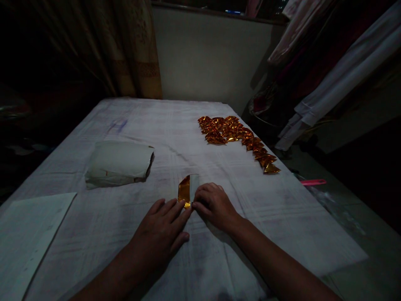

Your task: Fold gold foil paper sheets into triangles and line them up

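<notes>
Two hands press a gold foil strip flat on a cloth-covered table.

A folded grey packet [118, 164] lies to the left, a paper sheet [31, 234] near left, and a heap of folded gold foil triangles [236, 138] far right, all clear of the hands. The gold foil strip [184, 191] runs near to far at the centre; the left hand [159, 234], open and flat, touches its near end, while the right hand [213, 205], fingers curled, pins its right edge.
</notes>
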A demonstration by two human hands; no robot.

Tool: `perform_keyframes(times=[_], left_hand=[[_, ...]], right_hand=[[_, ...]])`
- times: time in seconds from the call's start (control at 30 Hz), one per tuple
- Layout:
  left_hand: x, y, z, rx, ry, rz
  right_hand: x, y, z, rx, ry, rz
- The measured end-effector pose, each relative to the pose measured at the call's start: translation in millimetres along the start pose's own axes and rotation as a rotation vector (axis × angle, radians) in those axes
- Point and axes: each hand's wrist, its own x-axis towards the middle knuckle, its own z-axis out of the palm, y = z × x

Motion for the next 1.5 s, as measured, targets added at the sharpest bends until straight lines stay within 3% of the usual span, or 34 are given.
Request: perform_keyframes(times=[0.97, 1.17, 1.5], left_hand=[[4.5, 9.6, -0.6, -0.001, 0.008, -0.048], [5.4, 9.0, -2.0, -0.010, 0.000, -0.032], [8.2, 8.9, -2.1, -0.030, -0.002, -0.042]], right_hand=[[5.6, 3.0, -2.0, 0.053, -0.065, 0.033], [6.4, 13.9, 1.2, 0.099, -0.030, -0.016], [4.7, 6.1, 7.2, -0.012, 0.034, 0.001]])
